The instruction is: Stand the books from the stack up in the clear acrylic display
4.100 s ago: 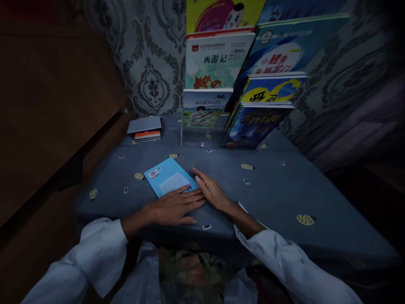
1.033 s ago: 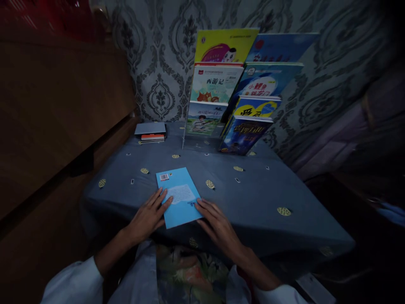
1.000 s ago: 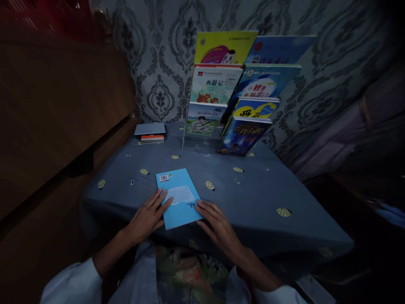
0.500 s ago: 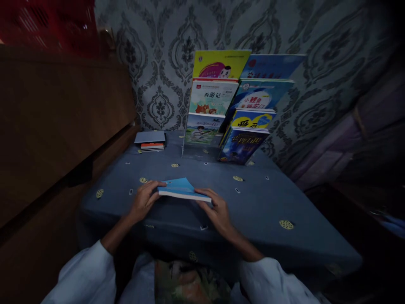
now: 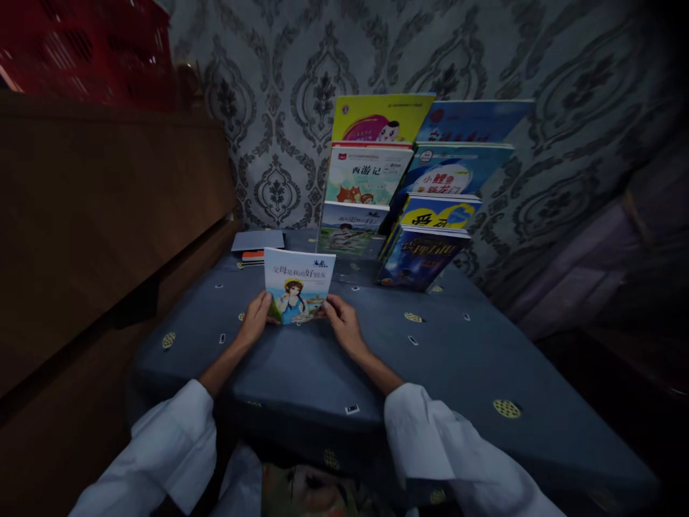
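A thin paperback book [image 5: 298,287] is held up over the table, its front cover facing me, with a drawn girl in a yellow hat and blue dress. My left hand [image 5: 255,318] grips its lower left edge, closed on it. On the opposite side, my right hand [image 5: 342,323] pinches the lower right edge. Beyond it stands a clear stepped book rack [image 5: 351,271] with books in two columns. Its front left book [image 5: 352,230] shows a drawn figure on a green field. A dark blue book [image 5: 423,260] stands at the front right.
A small stack of books [image 5: 257,243] lies at the table's back left corner. The table [image 5: 430,373] wears a blue-grey cloth with yellow prints. A wooden cabinet [image 5: 108,215] stands close on the left, with a red plastic basket [image 5: 91,54] on top. Patterned wallpaper rises behind.
The book has been turned from nearly flat, spine or page edge toward me, to upright with its front cover showing. Both hands have moved a little with it, and the view has shifted slightly.
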`<state>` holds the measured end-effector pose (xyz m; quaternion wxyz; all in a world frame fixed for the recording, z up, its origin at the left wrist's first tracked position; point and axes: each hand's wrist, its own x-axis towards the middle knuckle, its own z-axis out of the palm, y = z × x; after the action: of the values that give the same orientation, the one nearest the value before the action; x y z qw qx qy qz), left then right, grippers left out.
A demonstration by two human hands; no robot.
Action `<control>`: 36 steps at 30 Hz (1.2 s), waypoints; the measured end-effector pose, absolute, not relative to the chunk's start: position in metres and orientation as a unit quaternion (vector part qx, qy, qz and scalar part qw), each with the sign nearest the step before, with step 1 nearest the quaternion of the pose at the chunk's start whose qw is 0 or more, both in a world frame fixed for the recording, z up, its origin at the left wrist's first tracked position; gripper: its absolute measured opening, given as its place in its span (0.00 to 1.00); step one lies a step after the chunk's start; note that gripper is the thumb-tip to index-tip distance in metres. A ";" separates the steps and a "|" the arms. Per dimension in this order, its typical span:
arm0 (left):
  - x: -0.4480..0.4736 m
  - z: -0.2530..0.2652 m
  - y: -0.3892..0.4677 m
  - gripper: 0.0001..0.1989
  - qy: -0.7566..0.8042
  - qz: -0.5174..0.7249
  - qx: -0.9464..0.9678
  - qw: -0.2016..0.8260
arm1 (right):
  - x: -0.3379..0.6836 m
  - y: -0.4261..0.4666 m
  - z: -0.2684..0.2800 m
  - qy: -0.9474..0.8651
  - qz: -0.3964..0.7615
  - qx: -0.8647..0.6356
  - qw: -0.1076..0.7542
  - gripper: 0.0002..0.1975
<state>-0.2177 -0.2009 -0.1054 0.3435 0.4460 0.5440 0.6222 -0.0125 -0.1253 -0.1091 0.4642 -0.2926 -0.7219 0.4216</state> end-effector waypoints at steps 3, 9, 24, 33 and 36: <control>-0.212 -0.101 -0.201 0.29 0.542 0.605 0.441 0.382 | -0.007 -0.124 -0.100 -0.707 0.415 -0.318 0.476 0.18; -0.206 -0.109 -0.214 0.35 0.566 0.512 0.441 0.472 | 0.021 -0.131 -0.098 -0.694 0.474 -0.353 0.410 0.19; -0.203 -0.087 -0.204 0.17 0.702 0.080 0.706 0.042 | 0.015 -0.155 -0.100 -0.898 0.162 -0.333 0.238 0.11; -0.245 -0.132 -0.165 0.26 0.639 0.234 0.720 0.133 | -0.050 -0.151 -0.115 -0.971 0.161 -0.101 0.142 0.20; -0.248 -0.132 -0.166 0.26 0.633 0.258 0.717 0.133 | -0.051 -0.136 -0.119 -0.971 0.165 -0.115 0.133 0.22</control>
<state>-0.2484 -0.1658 -0.1320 0.1332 0.7173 0.6334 0.2579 -0.0513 -0.1358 -0.1191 0.1331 -0.1151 -0.9705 0.1646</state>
